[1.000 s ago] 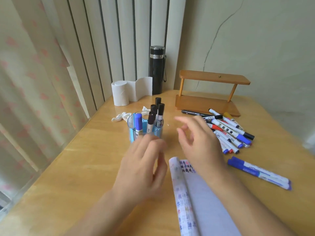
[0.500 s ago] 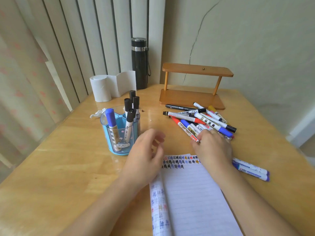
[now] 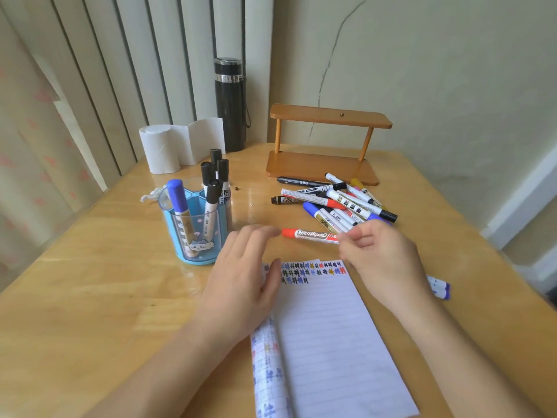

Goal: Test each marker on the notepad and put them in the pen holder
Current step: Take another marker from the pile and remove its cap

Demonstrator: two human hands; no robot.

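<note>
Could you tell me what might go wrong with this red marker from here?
The right hand pinches the red marker only at its tail, so it may tip or slip as the left hand reaches for the cap. The pen holder stands close beside that hand and could be knocked.

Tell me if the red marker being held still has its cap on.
Capped. The red marker in the right hand shows its red cap at the left end.

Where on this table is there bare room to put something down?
Free: the table left of the pen holder and notepad; also right of the marker pile. Crowded: between holder, pile and notepad.
</note>
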